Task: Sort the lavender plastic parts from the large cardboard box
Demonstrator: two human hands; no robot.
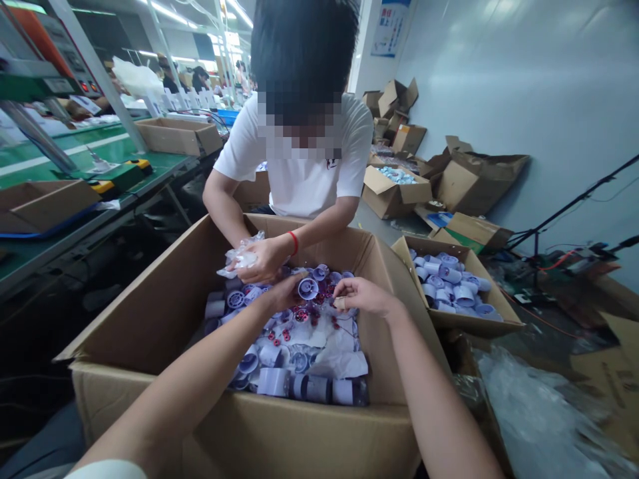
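Note:
My left hand [285, 293] is closed around a light purple plastic cup-shaped part [308, 289], its open end facing me. To the right of it, my right hand [363, 296] is pinched, with thumb and fingertips together. Whatever it holds is too small to make out. Both hands are over a large cardboard box [249, 426]. Inside lie many similar purple cup-shaped parts [273, 381], small red-and-dark wired parts [285, 335] and crumpled white sheets [340, 362].
Across the box a co-worker in a white shirt [309, 189] holds crumpled clear plastic [242, 256]. At right stands a smaller box [469, 326] of purple parts. Clear plastic bags [539, 406] lie at lower right, a green workbench [164, 169] at left.

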